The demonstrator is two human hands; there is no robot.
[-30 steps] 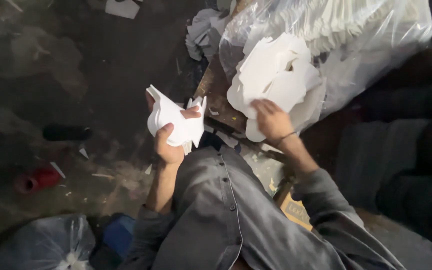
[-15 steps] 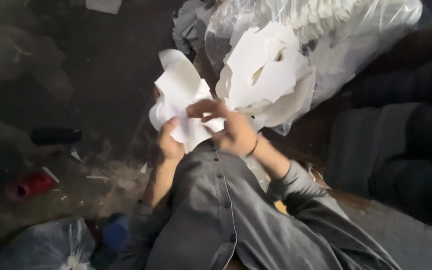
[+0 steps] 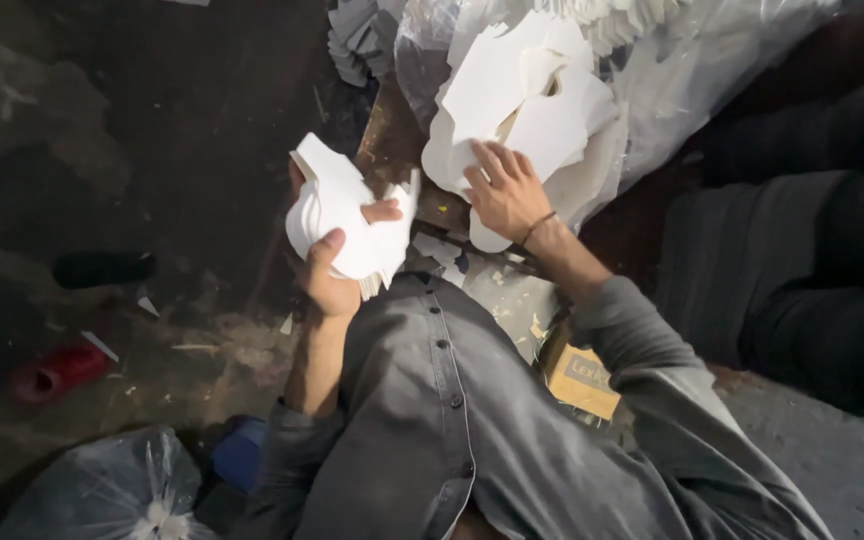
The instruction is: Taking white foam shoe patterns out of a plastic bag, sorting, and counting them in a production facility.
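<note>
- Left hand is up in front of the chest with its fingers wrapped tight around a stack of white cut-out sheets, thumb pressed flat on the front sheet.
- That stack is held off the floor, edges fanned a bit at the lower right, just left of the big pile.
- Right hand is spread flat, fingers wide open, palm down on the pile of white sheets. It's pressing on them, not gripping anything as far as I can see.
- The pile sits in a clear plastic bag that spills over the top right.
- Person wears a grey button-up shirt, sleeves pushed up.
- The dirty dark floor has a red thing lying at the left and a tied grey bag at the bottom left.
- A small yellowish cardboard box sits under the right forearm.
</note>
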